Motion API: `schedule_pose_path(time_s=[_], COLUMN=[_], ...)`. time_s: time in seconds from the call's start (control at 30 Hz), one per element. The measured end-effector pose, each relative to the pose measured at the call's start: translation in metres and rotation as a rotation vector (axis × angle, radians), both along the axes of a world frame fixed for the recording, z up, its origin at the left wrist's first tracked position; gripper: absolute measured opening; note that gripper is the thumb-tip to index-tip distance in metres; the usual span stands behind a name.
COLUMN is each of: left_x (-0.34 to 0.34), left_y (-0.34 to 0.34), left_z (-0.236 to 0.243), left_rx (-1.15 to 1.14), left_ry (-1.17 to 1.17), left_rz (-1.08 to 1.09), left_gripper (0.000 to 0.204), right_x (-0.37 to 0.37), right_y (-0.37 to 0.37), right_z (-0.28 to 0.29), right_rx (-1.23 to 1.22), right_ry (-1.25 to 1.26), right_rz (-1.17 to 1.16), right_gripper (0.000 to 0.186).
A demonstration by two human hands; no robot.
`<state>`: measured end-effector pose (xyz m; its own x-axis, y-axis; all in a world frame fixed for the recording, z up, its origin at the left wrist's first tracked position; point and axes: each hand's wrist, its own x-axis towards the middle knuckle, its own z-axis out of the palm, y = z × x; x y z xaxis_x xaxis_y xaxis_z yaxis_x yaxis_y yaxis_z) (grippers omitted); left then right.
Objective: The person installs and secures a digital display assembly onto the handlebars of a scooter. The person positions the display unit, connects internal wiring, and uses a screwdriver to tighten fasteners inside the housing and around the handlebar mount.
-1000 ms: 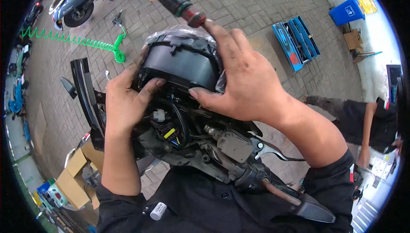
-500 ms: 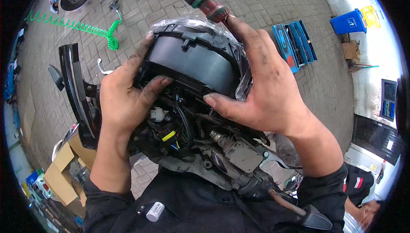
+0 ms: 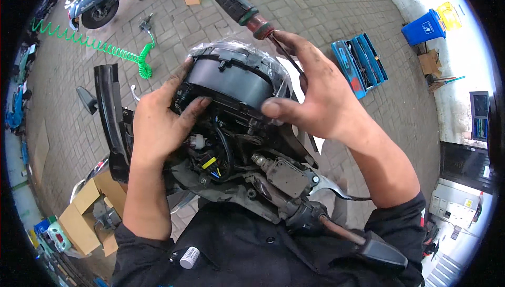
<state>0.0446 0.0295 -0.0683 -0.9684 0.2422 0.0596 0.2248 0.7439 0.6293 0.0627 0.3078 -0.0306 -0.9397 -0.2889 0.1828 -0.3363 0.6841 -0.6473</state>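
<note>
So the right hand (image 3: 326, 89) just eased outward from the right edge of the black housing (image 3: 231, 79), thumb spread away from the fingers, screwdriver (image 3: 258, 26) shaft tucked against them, can't tell if the thumb still touches. Left hand (image 3: 160, 116) is still clasping the left edge, thumb by the near rim. The housing, clear film (image 3: 238, 45) along its far edge, is at the far edge of the bike's front end (image 3: 231, 195). Imo the left's doing most of the steadying now

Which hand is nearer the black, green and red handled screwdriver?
Right. The right hand holds the screwdriver; the left hand is farther, to its left, on the rounded black plastic housing.
</note>
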Motion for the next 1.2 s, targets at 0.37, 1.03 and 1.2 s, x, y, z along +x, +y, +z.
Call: schedule_pose_path(time_s=[0.37, 1.03, 1.2], left_x=[0.03, 0.227, 0.277], left_y=[-0.039, -0.005, 0.069], left_z=[0.014, -0.002, -0.062], left_rx=[0.295, -0.055, -0.139], left_ry=[0.081, -0.895, -0.947], left_rz=[-0.109, -0.346, -0.346], left_gripper=[0.056, 0.019, 0.02], right_x=[0.088, 0.27, 0.302], right_y=[0.095, 0.24, 0.281], right_z=[0.053, -0.151, -0.173], right_rx=[-0.042, -0.799, -0.838], right_ry=[0.147, -0.334, -0.446], right_rz=[-0.507, -0.978, -0.738], right_gripper=[0.054, 0.033, 0.03])
